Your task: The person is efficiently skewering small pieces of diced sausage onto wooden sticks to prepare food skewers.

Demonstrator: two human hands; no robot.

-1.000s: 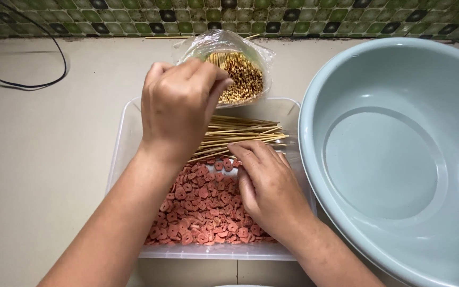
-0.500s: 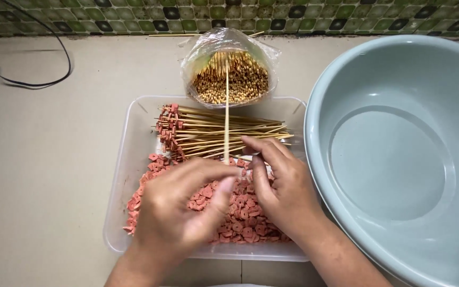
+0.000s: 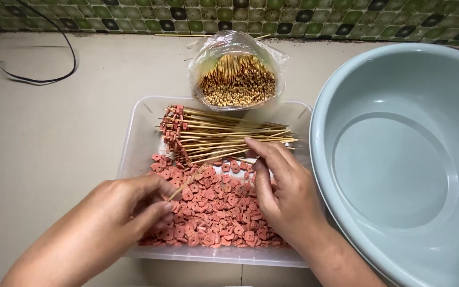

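A clear plastic tray (image 3: 134, 133) holds a heap of small pink sausage slices (image 3: 213, 210) and, at its far end, a pile of bamboo skewers (image 3: 219, 135) with slices threaded on their left tips. My left hand (image 3: 134, 204) pinches one thin bamboo skewer (image 3: 187, 180) low over the slices, its tip pointing right. My right hand (image 3: 282, 186) rests at the tray's right side with thumb and forefinger pinched together near the skewer's tip; what they hold is too small to see.
A plastic bag of unused skewers (image 3: 237, 74) stands upright just behind the tray. A large pale green basin (image 3: 399, 154) fills the right side. A black cable (image 3: 33, 69) lies on the beige counter at far left, before a tiled wall.
My left hand went from the skewer bag down to the near left of the tray with one skewer, now laid low over the slices. My right hand stayed in place.
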